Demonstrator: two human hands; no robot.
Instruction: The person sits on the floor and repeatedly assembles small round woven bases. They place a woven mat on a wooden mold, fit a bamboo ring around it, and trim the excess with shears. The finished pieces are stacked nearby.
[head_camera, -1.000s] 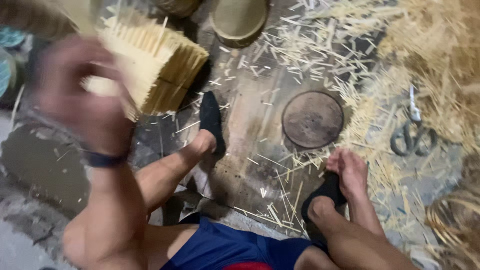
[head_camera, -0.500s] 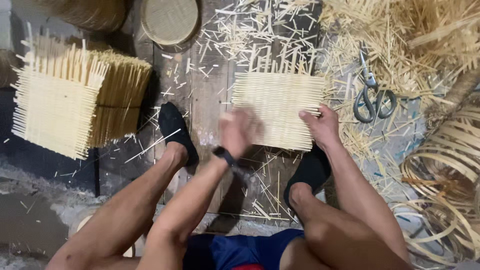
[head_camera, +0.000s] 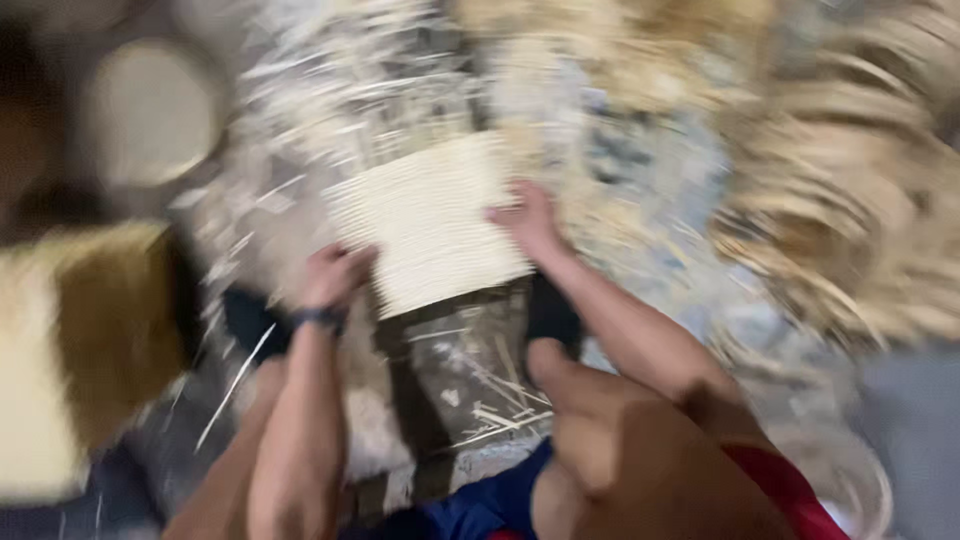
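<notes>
The whole view is smeared by motion, so fine detail is lost. A pale woven mat (head_camera: 425, 222) of thin straw-coloured slats lies flat on the floor (head_camera: 480, 370) in front of the seated person, tilted a little so its near edge runs down toward the right. It sits between the two hands.

The left hand (head_camera: 332, 277) is at the mat's lower left edge, touching it, with a dark band round the wrist (head_camera: 318, 319). The fingers look curled against the edge, but through the blur it cannot be told whether they pinch the mat or only rest on it. The right hand (head_camera: 530, 222) is at the mat's right edge, fingers spread fairly flat and pointing inward over the weave, apparently pressing on it rather than closing round it.

Just below the mat, both feet wear dark slippers: one (head_camera: 250, 322) beside the left wrist, the other (head_camera: 552, 312) under the right forearm. The person's bare knee (head_camera: 620, 440) fills the lower right of the view.

Loose slivers (head_camera: 330, 110) litter the floor beyond the mat. To the left, well apart from the hands, stands a stack of similar woven mats (head_camera: 90, 340), and above it a round pale lid-like thing (head_camera: 150, 112). Coiled strips (head_camera: 850, 200) are heaped at the right.
</notes>
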